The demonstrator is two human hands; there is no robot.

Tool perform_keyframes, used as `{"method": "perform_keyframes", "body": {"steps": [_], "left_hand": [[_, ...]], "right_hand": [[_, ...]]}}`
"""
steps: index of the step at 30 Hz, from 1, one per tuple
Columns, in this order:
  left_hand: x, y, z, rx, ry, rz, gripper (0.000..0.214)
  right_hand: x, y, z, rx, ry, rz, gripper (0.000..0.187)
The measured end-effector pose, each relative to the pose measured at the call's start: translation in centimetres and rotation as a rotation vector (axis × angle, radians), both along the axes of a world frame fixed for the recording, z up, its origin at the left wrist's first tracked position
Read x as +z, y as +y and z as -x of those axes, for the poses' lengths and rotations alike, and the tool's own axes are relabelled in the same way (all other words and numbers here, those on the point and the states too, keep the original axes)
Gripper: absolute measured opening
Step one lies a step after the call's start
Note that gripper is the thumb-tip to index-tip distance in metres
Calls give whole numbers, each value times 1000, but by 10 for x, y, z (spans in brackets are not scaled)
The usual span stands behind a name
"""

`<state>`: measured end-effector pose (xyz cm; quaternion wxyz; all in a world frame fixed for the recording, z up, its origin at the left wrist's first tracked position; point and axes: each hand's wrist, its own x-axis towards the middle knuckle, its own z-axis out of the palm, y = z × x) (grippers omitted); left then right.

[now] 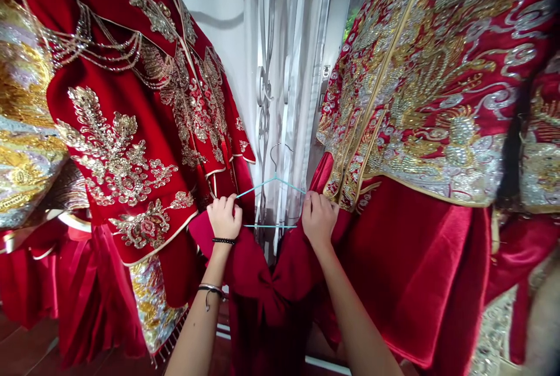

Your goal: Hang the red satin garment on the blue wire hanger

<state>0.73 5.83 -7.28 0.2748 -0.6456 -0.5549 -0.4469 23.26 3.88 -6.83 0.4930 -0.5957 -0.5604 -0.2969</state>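
Note:
A plain dark red dress with a gathered knot at its neckline hangs between my arms. My left hand is closed on the dress's shoulder, at the left end of a thin light-blue clothes hanger. On the other shoulder, my right hand grips the cloth at the hanger's right end. The hanger's metal hook points up, with a white curtain behind it. Both hands cover the ends of the hanger, so how the cloth sits there is hidden.
A red jacket with silver beading hangs close on the left. To the right is a red jacket thick with gold and silver embroidery, above a red satin skirt. White scrolled metalwork and a white curtain stand behind.

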Motion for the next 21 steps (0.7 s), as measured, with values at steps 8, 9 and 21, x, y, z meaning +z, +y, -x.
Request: {"method": "perform_keyframes", "body": {"steps": [8, 9, 21], "left_hand": [[1, -2, 2, 12, 22, -6, 28], [2, -3, 2, 11, 23, -4, 28], [5, -5, -2, -34, -72, -33, 33]], "right_hand": [[2, -3, 2, -5, -10, -1, 29], [2, -3, 2, 2, -10, -3, 29], [2, -2, 2, -2, 8, -43, 33]]}}
